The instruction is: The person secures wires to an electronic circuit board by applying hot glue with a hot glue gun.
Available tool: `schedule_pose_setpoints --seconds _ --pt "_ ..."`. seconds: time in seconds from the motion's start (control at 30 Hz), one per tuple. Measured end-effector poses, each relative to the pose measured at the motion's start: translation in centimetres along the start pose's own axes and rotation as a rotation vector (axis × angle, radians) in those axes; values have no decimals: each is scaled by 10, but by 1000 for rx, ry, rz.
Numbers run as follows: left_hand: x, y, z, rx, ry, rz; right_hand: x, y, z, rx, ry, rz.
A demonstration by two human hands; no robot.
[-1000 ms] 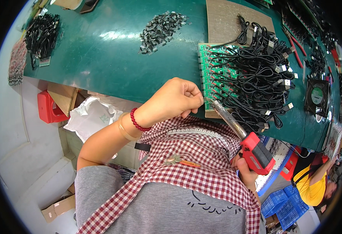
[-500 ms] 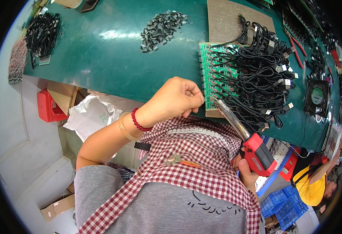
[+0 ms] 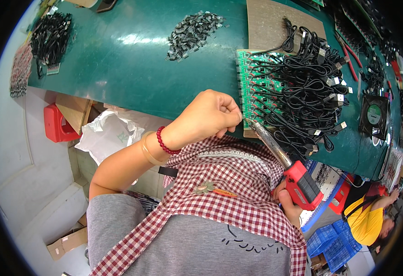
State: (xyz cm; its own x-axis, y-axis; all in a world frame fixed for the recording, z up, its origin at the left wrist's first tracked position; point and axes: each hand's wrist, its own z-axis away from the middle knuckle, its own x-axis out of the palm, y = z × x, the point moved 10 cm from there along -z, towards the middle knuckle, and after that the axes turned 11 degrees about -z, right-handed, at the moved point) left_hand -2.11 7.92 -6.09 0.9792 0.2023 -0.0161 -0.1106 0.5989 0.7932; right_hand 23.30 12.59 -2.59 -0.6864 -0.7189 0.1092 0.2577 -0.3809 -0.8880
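Observation:
My left hand (image 3: pixel 216 112) is closed in a pinch at the near left corner of a green circuit board panel (image 3: pixel 259 69). Whatever lies between its fingertips is too small to make out. From the right, a red and black soldering iron (image 3: pixel 277 149) points at that same corner, its tip close beside my left fingertips. My right hand (image 3: pixel 289 204) grips the iron's handle, and most of its fingers are hidden behind it. Black USB cables (image 3: pixel 311 94) run from the panel in coiled bundles to the right. A row of metal pins lines the panel's left edge.
On the green table (image 3: pixel 118 69) lies a pile of small connectors (image 3: pixel 194 34). A brown board (image 3: pixel 279 23) extends beyond the panel. Red-handled pliers (image 3: pixel 352 57) and a black-framed fan (image 3: pixel 374 115) are to the right. More cables (image 3: pixel 50 39) sit far left. A person in yellow (image 3: pixel 364 221) is at lower right.
The soldering iron's tip has shifted left, from over the panel to its left edge by my fingertips. Its handle has moved slightly left and nearer me. My left hand has barely moved.

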Motion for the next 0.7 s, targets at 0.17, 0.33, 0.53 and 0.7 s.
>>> schedule_pose_setpoints --seconds 0.17,0.33,0.53,0.7 --pt "1 2 -1 0 -8 2 -10 4 6 -37 97 -60" --pt "0 2 1 -12 3 -16 -8 -9 2 -154 117 -90" --pt "-24 19 7 94 81 -213 -5 -28 -3 -273 131 -188" --pt "-102 79 34 444 990 -1162 4 -38 -9 -239 48 -314"
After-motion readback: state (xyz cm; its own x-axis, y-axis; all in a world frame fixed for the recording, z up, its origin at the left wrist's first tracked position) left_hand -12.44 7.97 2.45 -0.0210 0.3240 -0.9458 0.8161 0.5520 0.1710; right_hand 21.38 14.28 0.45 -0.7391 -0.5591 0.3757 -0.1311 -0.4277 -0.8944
